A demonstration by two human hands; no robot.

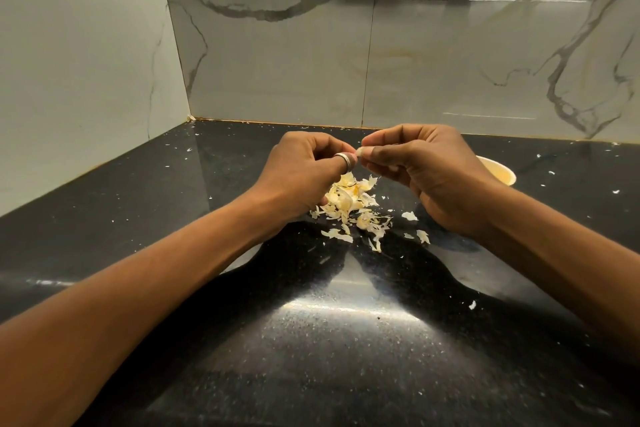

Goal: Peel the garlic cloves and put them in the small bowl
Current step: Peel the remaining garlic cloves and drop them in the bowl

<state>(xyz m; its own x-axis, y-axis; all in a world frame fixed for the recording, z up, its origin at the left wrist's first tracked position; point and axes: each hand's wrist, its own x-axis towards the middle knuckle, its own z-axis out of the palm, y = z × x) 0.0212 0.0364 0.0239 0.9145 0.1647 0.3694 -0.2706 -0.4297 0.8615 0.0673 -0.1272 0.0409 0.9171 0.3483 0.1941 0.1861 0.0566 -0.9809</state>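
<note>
Now, mid-peel. Both grips are up off the glossy black speckled stone tabletop (138, 218), meeting fingertip to fingertip above the litter.

- Left hand (301, 166): fingers curled in, tips pinching one end of a small pale garlic clove (359, 151). A silver band ring (343, 159) sits on the digit nearest the clove.
- Right hand (426, 170): thumb and forefinger closed on the clove's other end, the rest of the fingers folded under.
- The clove: only a whitish sliver shows between my fingertips. It seems to lie crosswise, its long axis running from one grip to the other, though too little is exposed to be sure. I cannot tell whether skin is left on it.
- Directly below, a heap of papery cream and yellow garlic skins (349, 204) lies on the tabletop, with loose flakes scattered well beyond it.
- The small cream-coloured round bowl (498, 172) stands on the tabletop to the right of the clove and just behind my right hand, which hides most of it; only an arc of rim shows, and its contents are out of sight.

Judgement: the right hand is much the nearer to the bowl, so once the clove is bare, the drop should fall to that grip, a short carry rightward over its own knuckles. The clove is small and likely slick, so it could slip into the skins.

Behind: grey-veined white marble wall tiles (277, 62).
</note>
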